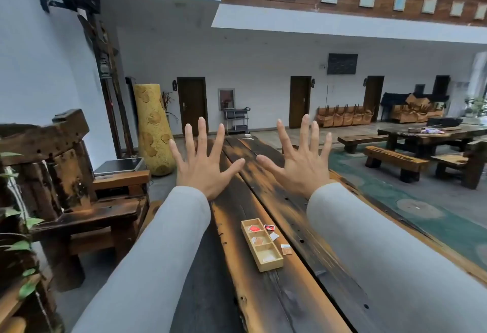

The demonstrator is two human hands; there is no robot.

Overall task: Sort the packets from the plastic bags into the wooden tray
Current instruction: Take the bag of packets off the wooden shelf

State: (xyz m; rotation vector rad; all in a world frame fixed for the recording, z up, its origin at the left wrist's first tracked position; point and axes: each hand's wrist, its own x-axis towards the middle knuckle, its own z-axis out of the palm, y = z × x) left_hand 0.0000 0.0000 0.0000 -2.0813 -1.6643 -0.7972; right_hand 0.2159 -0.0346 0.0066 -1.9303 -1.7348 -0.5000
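Pale grey sleeves (147,253) fill the lower corners of the view, one on each forearm, both reaching forward over the long dark wooden bench (276,293) with its orange-worn plank edges. At the far end of the sleeves, the fingers (202,132) of the left hand (204,166) are spread wide and straight, backs toward the camera, holding nothing. The fingers (305,130) of the right hand (300,169) are fanned out the same way, also empty. Both hands are raised above the bench, side by side with their thumbs pointing toward each other and a gap between them.

Below and between the forearms, a long light wooden tray (271,266) with three compartments lies on the bench, angled along the planks. Its far compartment holds a red packet (254,228), the middle one an orange-and-white packet (257,240), and the near one a pale packet (268,257) too blurred to make out. Just beside the tray's right edge lie three more packets on the bench: a red-and-black packet (269,227) by the far end, a small white packet (274,236) near the middle, and a white-and-orange packet (286,249) closest to the near end.

Left of the bench stands a heavy dark wooden chair (79,188).
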